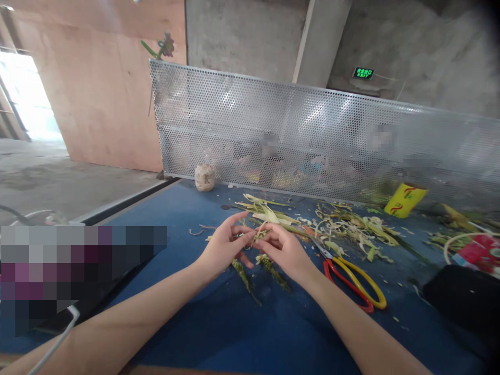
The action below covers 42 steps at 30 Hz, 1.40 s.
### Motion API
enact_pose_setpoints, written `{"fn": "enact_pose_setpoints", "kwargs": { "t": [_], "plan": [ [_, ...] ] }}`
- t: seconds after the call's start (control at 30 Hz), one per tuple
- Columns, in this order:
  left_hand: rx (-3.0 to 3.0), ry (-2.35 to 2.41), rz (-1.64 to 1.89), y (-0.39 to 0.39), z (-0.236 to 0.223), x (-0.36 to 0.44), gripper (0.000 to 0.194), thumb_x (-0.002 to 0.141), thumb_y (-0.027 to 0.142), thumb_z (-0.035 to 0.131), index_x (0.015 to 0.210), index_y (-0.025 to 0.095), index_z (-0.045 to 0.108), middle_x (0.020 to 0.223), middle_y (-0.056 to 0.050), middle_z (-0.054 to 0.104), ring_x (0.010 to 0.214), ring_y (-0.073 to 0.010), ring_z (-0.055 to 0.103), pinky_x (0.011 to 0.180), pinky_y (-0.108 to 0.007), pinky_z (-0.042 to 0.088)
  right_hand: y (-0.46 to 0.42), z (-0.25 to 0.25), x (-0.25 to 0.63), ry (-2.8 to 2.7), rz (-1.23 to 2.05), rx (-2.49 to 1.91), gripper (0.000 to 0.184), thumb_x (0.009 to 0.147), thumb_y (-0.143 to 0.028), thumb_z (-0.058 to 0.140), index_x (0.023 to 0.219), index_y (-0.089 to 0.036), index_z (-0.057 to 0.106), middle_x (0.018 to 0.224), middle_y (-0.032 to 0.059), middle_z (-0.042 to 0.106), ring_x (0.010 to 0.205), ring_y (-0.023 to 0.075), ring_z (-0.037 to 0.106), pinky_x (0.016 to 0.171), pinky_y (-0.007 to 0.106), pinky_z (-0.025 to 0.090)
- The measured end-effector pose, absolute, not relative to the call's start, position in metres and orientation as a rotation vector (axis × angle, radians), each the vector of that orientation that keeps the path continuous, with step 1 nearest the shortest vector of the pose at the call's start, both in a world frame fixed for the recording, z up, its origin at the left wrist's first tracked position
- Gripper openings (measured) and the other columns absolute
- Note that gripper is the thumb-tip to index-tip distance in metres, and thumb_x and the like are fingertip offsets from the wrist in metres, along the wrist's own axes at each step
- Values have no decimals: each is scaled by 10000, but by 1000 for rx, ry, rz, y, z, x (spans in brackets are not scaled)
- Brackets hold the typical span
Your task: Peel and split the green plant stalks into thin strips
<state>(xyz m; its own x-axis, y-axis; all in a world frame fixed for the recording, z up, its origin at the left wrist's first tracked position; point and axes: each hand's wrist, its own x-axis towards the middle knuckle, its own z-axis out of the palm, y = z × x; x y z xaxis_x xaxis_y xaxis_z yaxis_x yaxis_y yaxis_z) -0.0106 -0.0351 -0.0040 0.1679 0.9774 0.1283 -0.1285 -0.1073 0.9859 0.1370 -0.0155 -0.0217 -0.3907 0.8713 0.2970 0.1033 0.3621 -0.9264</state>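
Observation:
My left hand (227,240) and my right hand (284,249) meet over the middle of the blue table. Between their fingertips is a small piece of braided leaf strips (261,237), pale green like corn husk. Both thumbs and index fingers pinch it, while some left fingers are spread. Two darker green braided ends (247,282) hang below the hands toward me; whether they join the pinched piece is hidden. Right of my right hand lie scissors (353,281) with one red and one yellow handle, their blades pointing away to the left.
Leaf strips and shreds (351,226) litter the blue table (187,323). A perforated metal screen (242,120) stands along the far edge, with a roll of twine-like material (205,177) before it. On the right are a yellow packet (405,200) and a black object (455,297). A person sits at left.

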Motion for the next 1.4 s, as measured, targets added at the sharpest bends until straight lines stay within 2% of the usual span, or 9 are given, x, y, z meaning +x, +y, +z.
{"fn": "enact_pose_setpoints", "kwargs": {
  "t": [0.2,0.33,0.5,0.57,0.7,0.83,1.03,1.23,1.4],
  "plan": [
    [1401,983,1199,-34,-3,-13,553,721,265,564,1202,209,297,718,-4,552,601,-183,622,322,-197,444,-16,-19,140,-1831,1029,-897,154,769,-303,491,878,-197,519,675,-6,539,589,113,518,521,231,383],
    [1578,1049,1200,-34,-5,-14,503,741,270,532,1189,215,310,684,13,542,511,-140,589,300,-165,371,-15,-22,139,-1851,1072,-822,179,753,-301,520,902,-204,542,702,-2,549,638,122,536,570,244,406],
    [1852,1068,1280,-34,-11,-16,451,772,217,482,1190,232,313,671,43,537,560,-95,568,560,-229,457,-13,-23,137,-1762,1158,-801,200,706,-260,567,890,-183,562,605,-26,514,532,95,481,496,225,368],
    [1893,1090,1293,-33,-12,-16,440,783,209,459,1194,237,305,663,50,523,573,-93,564,597,-241,454,-12,-22,137,-1719,1185,-794,200,691,-247,578,879,-178,572,573,-39,488,496,80,445,468,215,343],
    [1832,1118,1321,-31,-11,-15,366,786,208,445,1133,220,331,604,68,459,499,-78,517,470,-186,410,-11,-21,138,-1699,1209,-807,234,671,-266,601,884,-177,565,522,-64,447,437,63,406,431,206,317],
    [1731,1097,1299,-30,-8,-15,319,777,243,464,1068,208,336,575,78,432,380,-54,406,356,-161,338,-12,-20,138,-1645,1324,-816,311,670,-298,607,941,-173,522,533,-65,484,406,60,423,422,207,341],
    [1704,995,1293,-32,-5,-16,431,742,233,528,1121,191,327,713,12,562,503,-77,510,509,-215,432,-14,-21,136,-1652,1471,-822,235,673,-341,609,784,-144,549,513,-49,508,403,54,427,416,200,321],
    [1676,1033,1324,-35,-2,-16,583,728,282,552,1214,220,235,897,-33,557,441,-49,473,455,-217,428,-13,-21,137,-1621,1422,-765,192,711,-343,574,710,-152,562,511,-40,498,428,55,416,438,200,312],
    [1745,1034,1220,-34,-9,-16,693,659,282,628,1231,222,240,775,25,500,449,-46,456,424,-193,407,-12,-20,139,-1533,1394,-782,214,693,-356,589,791,-166,602,509,-36,483,438,64,397,437,204,308]
  ]
}}
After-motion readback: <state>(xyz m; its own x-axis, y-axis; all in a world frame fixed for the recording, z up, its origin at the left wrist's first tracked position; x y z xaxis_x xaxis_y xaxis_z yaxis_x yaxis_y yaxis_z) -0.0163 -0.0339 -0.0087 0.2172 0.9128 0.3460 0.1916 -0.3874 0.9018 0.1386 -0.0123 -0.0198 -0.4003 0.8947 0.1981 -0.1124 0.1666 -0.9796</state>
